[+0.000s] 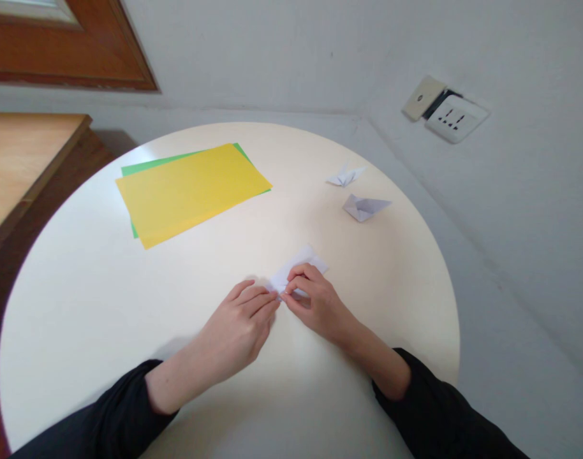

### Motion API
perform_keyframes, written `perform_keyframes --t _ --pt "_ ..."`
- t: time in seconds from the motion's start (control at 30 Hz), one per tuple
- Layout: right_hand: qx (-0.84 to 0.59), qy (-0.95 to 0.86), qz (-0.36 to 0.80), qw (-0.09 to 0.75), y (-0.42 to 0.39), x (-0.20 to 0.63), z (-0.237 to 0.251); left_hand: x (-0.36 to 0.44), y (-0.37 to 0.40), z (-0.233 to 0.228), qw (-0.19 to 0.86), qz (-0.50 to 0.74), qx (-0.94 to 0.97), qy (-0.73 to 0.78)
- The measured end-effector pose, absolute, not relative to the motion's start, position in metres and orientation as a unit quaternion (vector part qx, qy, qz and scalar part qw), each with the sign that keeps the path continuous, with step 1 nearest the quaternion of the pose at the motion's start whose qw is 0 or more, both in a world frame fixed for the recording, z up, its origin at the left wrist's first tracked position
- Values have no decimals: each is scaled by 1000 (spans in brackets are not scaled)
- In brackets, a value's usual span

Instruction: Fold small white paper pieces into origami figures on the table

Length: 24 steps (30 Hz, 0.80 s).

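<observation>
White folded paper (pixel 298 268) lies flat on the round table (pixel 81 306), near the edge closest to the person, roughly mid-table left to right. It's a small multi-layer piece; the near-left corner is where both hands meet.

Right hand (pixel 315 299) sits on top of the paper, fingers curled, thumb and forefinger pinching that corner. Looks like a crease being nipped there, with the rest of the hand pinning the piece so it can't slide. Left hand (pixel 241 325) is just left of the paper, fingers (pixel 263 303) held together and extended, tips touching the same corner. Probably bracing the fold from the other side (can't tell if it pinches a layer or only presses; the right hand hides the contact).

Everything else is parked clear of the paper:
- Folded white boat shape (pixel 365 207), beyond the paper and to its right, well apart.
- Smaller white folded figure (pixel 345 176), further out the same way; the shape is too small to name.
- Yellow sheet (pixel 191 191) on top of a green sheet (pixel 129 171), beyond the paper and to its left, unfolded, stacked slightly askew so green shows at the edges.

Black sleeves (pixel 124 408) on both arms.
</observation>
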State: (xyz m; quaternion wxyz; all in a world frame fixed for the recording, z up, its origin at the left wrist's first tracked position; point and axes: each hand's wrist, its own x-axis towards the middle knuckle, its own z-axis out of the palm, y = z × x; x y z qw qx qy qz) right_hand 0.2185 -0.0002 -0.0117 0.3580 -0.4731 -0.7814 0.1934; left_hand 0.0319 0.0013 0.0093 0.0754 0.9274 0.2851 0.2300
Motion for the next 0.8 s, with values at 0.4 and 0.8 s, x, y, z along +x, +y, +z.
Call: perform_keyframes --t 0.4,0.8 --pt "-479 -784 195 342 1 219 -11 32 -2 8 47 179 940 287" --pt "-496 -778 186 337 -1 219 -12 35 -5 7 31 166 938 302"
